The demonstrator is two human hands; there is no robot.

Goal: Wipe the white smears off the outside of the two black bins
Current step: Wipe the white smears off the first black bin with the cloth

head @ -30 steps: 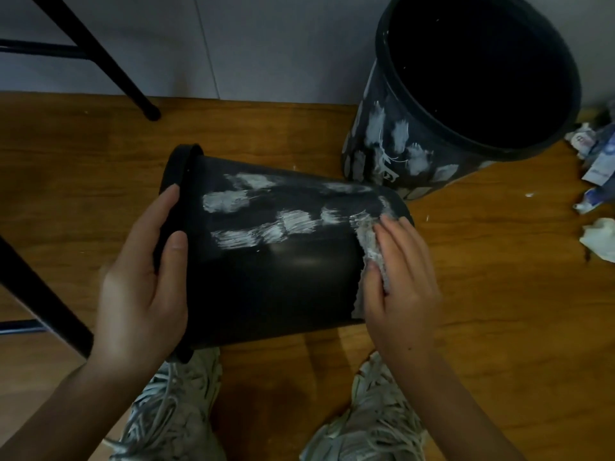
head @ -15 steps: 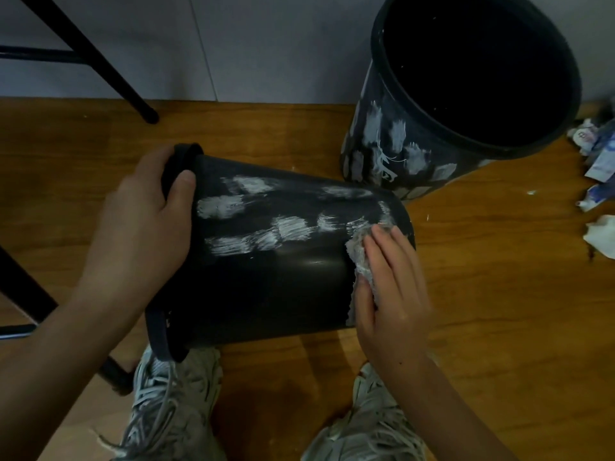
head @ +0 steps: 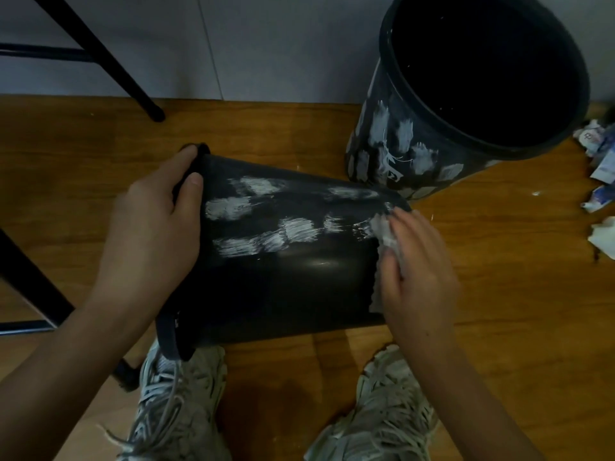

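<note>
Around you the wooden floor (head: 100,194) carries a fair bit of clutter: crumpled wrappers and paper scraps (head: 599,181) lie at the far right edge, black metal furniture legs (head: 109,64) slant down at upper left and again along the left edge, and your two pale laced sneakers (head: 179,400) sit right under the work — the left one touching, or nearly touching, the rim of the bin you hold. That tipped bin (head: 293,277) lies on its side across your feet, mouth toward your left, base toward your right; its inside cannot be seen from here. White smears (head: 266,227) run in rough bands along its upper side, while the lower side facing you is plain glossy black. Your left hand (head: 149,234) grips the rim, thumb and fingers curled over the lip. Your right hand (head: 416,267) lies flat with its fingers straight and close together, pressing a white tissue (head: 386,234) against the wall near the base, at the right end of the smears. The upright bin (head: 416,154) stands just behind, near the grey wall (head: 266,44), its foot close beside the tipped one's base; whether they touch is unclear. White patches cover its outer wall — and its interior shows only black.
</note>
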